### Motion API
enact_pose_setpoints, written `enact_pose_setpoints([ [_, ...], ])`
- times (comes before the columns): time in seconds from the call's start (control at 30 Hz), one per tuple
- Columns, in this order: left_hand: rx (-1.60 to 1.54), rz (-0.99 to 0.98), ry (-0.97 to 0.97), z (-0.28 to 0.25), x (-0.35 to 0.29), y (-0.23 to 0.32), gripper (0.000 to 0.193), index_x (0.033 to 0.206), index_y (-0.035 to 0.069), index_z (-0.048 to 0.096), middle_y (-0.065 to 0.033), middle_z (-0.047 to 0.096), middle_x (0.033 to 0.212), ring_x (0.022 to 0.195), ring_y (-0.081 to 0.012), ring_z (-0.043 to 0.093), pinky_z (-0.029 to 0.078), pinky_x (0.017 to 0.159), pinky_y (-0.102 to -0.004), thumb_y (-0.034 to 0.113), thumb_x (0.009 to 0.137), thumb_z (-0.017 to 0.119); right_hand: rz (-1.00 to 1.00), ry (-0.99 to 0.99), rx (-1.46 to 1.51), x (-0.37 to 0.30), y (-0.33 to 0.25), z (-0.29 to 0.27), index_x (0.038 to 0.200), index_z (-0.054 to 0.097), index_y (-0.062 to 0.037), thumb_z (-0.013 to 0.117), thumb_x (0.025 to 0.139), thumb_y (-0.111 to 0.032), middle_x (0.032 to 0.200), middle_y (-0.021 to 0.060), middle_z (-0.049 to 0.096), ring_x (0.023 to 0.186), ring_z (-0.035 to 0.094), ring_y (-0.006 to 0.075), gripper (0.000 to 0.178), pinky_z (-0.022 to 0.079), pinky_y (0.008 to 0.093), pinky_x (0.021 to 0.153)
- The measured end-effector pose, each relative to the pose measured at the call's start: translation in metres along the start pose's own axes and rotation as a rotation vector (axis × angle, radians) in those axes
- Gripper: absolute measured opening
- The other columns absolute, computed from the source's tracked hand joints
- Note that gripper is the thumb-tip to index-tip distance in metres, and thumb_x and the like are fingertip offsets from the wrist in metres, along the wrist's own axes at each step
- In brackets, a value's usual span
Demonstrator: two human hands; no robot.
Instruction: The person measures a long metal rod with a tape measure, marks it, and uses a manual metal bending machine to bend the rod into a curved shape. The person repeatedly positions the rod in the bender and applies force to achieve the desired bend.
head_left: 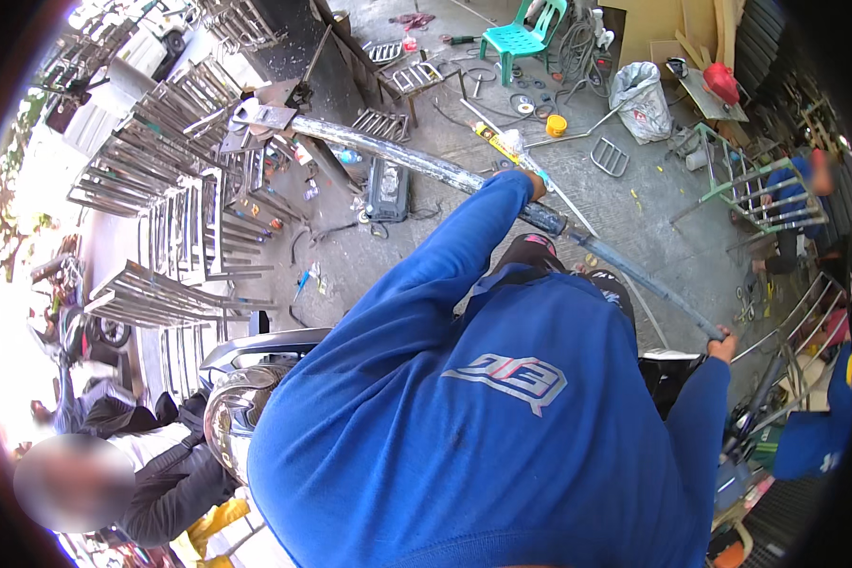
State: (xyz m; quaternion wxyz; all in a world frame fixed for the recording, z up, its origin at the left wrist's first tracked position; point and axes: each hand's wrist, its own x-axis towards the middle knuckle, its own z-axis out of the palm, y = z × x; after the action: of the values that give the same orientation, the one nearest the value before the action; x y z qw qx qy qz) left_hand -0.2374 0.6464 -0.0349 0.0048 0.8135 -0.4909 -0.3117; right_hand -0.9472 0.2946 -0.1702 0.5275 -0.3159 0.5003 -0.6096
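Note:
A long scuffed steel pipe (388, 150) runs slantwise from the far left toward my right side. Its far end meets a flat metal plate (276, 116) beside a dark post; how they join is unclear. Past a collar-like joint, the near part becomes a thinner grey pipe (648, 281). My left hand (538, 184) is closed around the pipe near the middle, partly hidden by its blue sleeve. At the thinner end, my right hand (722, 346) is wrapped round the tip.
Stacked metal frames (185, 222) line the left. A black case (387, 189), a yellow tub (556, 125) and a green chair (523, 40) stand ahead. At right, a person (793, 189) sits by a green metal frame (753, 194). Another person (151, 445) is at lower left.

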Motion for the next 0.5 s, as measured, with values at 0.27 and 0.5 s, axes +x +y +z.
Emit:
enact_pose_setpoints([
  [0.27, -0.147, -0.205, -0.035, -0.02, 0.007, 0.007, 0.055, 0.138, 0.011, 0.062, -0.016, 0.055, 0.147, 0.137, -0.0343, 0.052, 0.039, 0.113, -0.0504, 0.047, 0.101, 0.044, -0.038, 0.056, -0.406, 0.003, 0.0, 0.052, 0.083, 0.056, -0.0077, 0.041, 0.097, -0.015, 0.082, 0.0096, 0.061, 0.085, 0.059, 0.0296, 0.021, 0.052, 0.0485, 0.087],
  [0.5, 0.328, 0.238, -0.114, 0.002, 0.066, -0.045, 0.044, 0.147, 0.025, 0.052, -0.0208, 0.067, 0.121, 0.106, -0.0418, 0.066, 0.055, 0.092, -0.0494, 0.031, 0.104, 0.05, -0.675, -0.739, -1.151, -0.054, -0.028, 0.081, 0.129, 0.066, -0.0034, 0.066, 0.079, -0.009, 0.138, 0.0201, 0.062, 0.13, 0.056, 0.0364, 0.051, 0.042, 0.0449, 0.111],
])
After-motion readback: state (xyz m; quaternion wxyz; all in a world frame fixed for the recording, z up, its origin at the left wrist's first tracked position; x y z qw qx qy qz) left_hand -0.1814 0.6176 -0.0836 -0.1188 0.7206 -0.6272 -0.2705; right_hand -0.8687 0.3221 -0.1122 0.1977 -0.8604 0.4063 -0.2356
